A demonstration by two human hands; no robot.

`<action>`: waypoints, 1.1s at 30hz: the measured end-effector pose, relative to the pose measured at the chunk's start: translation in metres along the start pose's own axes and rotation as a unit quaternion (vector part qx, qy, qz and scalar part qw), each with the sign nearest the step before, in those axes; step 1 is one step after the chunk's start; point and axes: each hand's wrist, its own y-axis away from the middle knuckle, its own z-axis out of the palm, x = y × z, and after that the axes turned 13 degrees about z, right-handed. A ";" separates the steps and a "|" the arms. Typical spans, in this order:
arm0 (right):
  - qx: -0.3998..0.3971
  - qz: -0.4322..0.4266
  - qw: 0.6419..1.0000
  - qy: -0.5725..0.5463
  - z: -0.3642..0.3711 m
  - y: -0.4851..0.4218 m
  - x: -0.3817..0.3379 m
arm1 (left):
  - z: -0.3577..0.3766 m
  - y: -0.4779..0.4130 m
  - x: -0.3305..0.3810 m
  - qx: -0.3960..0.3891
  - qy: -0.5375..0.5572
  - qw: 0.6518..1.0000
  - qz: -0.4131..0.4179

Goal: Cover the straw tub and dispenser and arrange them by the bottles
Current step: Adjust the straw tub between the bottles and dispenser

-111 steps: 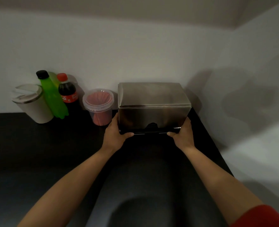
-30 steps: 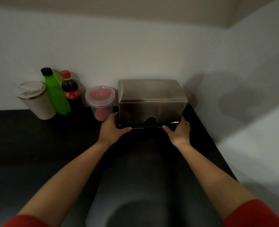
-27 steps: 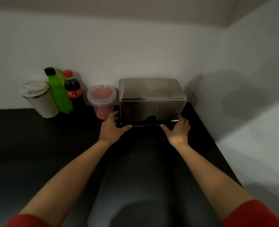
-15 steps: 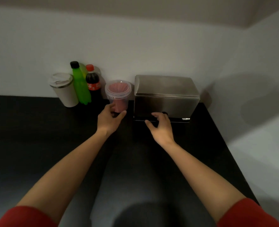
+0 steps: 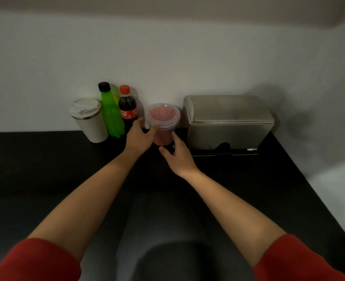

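Landmark: clear plastic straw tub with pink straws (image 5: pixel 163 123), lid on, seen standing on the black countertop (image 5: pixel 46 169) at the back wall.

Nearest: red sleeves (image 5: pixel 32 260) at frame bottom, forearms reaching in. Left hand (image 5: pixel 140 136) is set against the tub's left side, thumb on the lid rim, fingers spread around the wall. Right hand (image 5: pixel 177 157) is placed low at the tub's front right, fingers half curled and loose. Firm closure on the tub can't be confirmed for either hand; contact looks light.

Handling, judged: tub is light, thin-walled, slightly flexible, smooth. Should be gripped around the mid wall below the lid rim, not by the lid, which may pop. Top-heavy with upright straws, so sliding is preferred over lifting.

Right of the tub: brushed steel box dispenser (image 5: pixel 228 122), lid closed, just beside, small gap. Judged heavy and stiff.

Left of the tub: cola bottle with red cap (image 5: pixel 128 110) just beside, then green bottle with black cap (image 5: pixel 111 112), then white lidded travel cup (image 5: pixel 89 120). Cola bottle is the tip-over risk for the left hand's knuckles.
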 end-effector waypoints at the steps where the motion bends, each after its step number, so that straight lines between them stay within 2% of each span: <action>1: 0.007 -0.012 1.000 -0.018 0.004 -0.004 -0.004 | -0.001 -0.005 -0.002 -0.006 0.008 1.000 -0.008; 8: 0.042 -0.040 0.992 -0.109 0.018 -0.022 -0.024 | -0.003 -0.027 -0.013 -0.047 0.052 0.998 -0.001; 21: 0.030 -0.032 0.994 -0.104 0.017 -0.025 -0.025 | -0.005 -0.038 -0.021 -0.057 0.087 0.995 0.008; 33: 0.020 -0.018 0.994 -0.105 0.013 -0.030 -0.020 | 0.003 -0.040 -0.022 -0.035 0.080 0.996 0.002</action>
